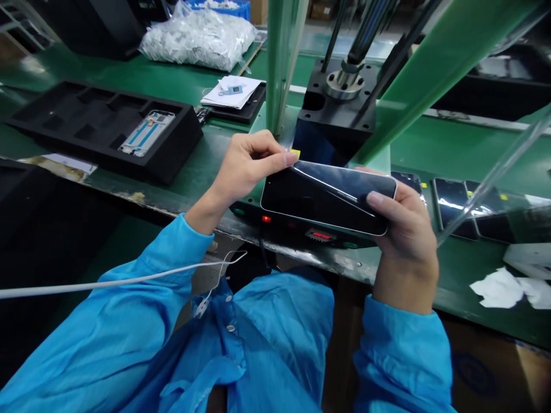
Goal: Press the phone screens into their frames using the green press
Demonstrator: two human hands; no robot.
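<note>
Head view, left to right, hours counted from its middle. At eight, see a white cable crossing the blue left sleeve. At ten, find a black tray with a blue-striped silver part at its right end. At eleven, note a clear bag and, below it, papers bearing a small blue tag. Near the middle, toward eleven, see the left hand pinched, thumb and forefinger together on a yellow tab at the upper left edge of the phone. Just right of the middle, toward three, find that phone over the front of the machine; cannot tell whether touching it. Follow its long axis from about nine to just past three, right end slightly lower, dark screen facing up; cannot tell its top end from its bottom. Below it, at six, note a lit red display. At one, behind it, see a black block. At three, find the right hand clamped on the phone's right end, thumb on the screen, fingers behind. Beyond, at three, see more phones side by side on the bench; then, between three and four, crumpled tissue.
</note>
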